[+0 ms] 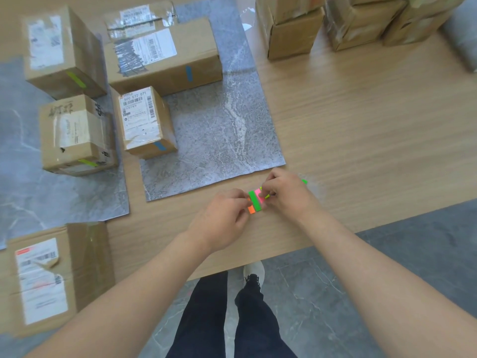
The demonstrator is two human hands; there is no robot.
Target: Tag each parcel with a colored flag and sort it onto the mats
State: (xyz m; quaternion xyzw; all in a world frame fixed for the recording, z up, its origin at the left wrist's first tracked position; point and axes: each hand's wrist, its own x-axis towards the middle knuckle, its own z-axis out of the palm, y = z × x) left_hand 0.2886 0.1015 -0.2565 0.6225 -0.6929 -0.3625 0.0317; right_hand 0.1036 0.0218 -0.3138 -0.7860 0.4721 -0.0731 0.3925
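My left hand holds a small pad of colored flags, with green, pink and orange strips showing, just above the wooden table near its front edge. My right hand pinches at the pad's right side; a green strip end sticks out beyond its knuckles. On the middle grey mat stand two parcels with blue flags: a large one and a small one. The left grey mat carries two parcels with green flags, one at the back and one in front.
An untagged-looking parcel sits at the table's front left corner. Several stacked cardboard parcels stand at the back right. Bare wooden tabletop lies to the right of the middle mat. The table's front edge runs just below my hands.
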